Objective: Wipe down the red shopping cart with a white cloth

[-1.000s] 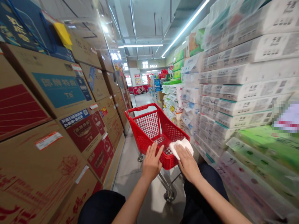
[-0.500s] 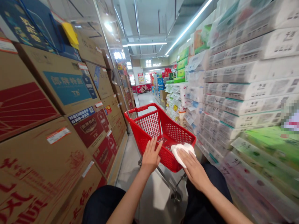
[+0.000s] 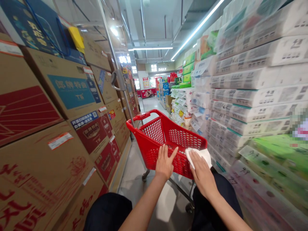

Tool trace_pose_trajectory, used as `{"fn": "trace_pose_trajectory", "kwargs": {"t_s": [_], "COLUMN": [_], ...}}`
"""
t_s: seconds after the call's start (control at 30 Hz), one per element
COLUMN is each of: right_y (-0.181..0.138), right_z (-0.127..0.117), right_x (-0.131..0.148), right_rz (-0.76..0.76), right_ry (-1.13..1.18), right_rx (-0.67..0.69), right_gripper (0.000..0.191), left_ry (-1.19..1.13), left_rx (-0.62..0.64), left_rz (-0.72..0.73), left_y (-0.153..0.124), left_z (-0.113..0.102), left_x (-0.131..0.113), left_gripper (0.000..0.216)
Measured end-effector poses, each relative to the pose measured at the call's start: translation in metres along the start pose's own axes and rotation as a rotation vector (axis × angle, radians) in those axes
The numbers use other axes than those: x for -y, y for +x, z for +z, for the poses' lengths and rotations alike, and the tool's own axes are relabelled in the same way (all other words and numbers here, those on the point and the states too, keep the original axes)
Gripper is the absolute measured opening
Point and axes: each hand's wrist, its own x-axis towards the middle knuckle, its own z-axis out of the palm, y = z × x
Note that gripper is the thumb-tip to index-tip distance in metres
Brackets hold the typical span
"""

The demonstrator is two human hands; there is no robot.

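A red plastic shopping cart with perforated sides stands on metal legs and castors in front of my knees. My right hand holds a folded white cloth against the near right corner of the basket's rim. Its fingers lie over the cloth and hide part of it. Beside the near side of the basket is my left hand, fingers stretched and thumb apart, with nothing in it. Whether its fingertips press on the rim cannot be made out. No goods show inside the basket.
Stacked cardboard cartons line the left side, with a metal pole close by the cart. White paper packs and green packs rise on the right. A tiled aisle floor runs between them.
The cart has swung a little, its near right corner shifting to the right. Both hands have moved rightward with it, the right one keeping the cloth on the rim.
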Motion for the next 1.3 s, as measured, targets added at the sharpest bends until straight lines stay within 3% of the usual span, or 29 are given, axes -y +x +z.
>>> {"fn": "trace_pose_trajectory", "kwargs": {"t_s": [0.2,0.33,0.4,0.53,0.7,0.9,1.07,1.17,1.3], "right_y": [0.021,0.018,0.014,0.011,0.015,0.04,0.062,0.065,0.064], "right_z": [0.001,-0.007,-0.011,-0.009,0.005,0.023,0.028,0.02,0.009], "right_x": [0.02,0.003,-0.01,-0.034,-0.044,-0.001,0.035,0.02,-0.029], "right_rz": [-0.121,-0.242,-0.26,-0.179,0.028,-0.037,-0.148,-0.211,-0.15], "right_ry": [-0.003,0.015,0.003,-0.03,-0.066,-0.017,0.086,0.093,0.032], "right_rx": [0.005,0.081,0.11,0.081,-0.035,-0.03,0.006,0.046,0.043], "right_gripper": [0.066,0.067,0.067,0.065,0.061,0.061,0.06,0.059,0.056], "left_ry": [-0.014,0.002,0.018,0.042,0.017,-0.016,-0.013,0.045,0.111], "left_rx": [-0.027,-0.046,-0.061,-0.059,-0.048,-0.033,-0.051,-0.082,-0.1], "left_rz": [0.015,0.06,0.012,-0.042,-0.015,0.053,0.122,0.09,0.019], "left_y": [-0.005,0.001,0.005,0.007,0.006,0.005,0.004,0.004,0.004], "left_z": [-0.003,-0.012,-0.019,-0.03,-0.027,-0.026,-0.033,-0.042,-0.053], "left_x": [-0.002,0.027,0.044,0.058,0.037,0.017,0.023,0.04,0.059], "left_gripper": [0.101,0.083,0.075,0.076,0.094,0.095,0.09,0.086,0.076]}}
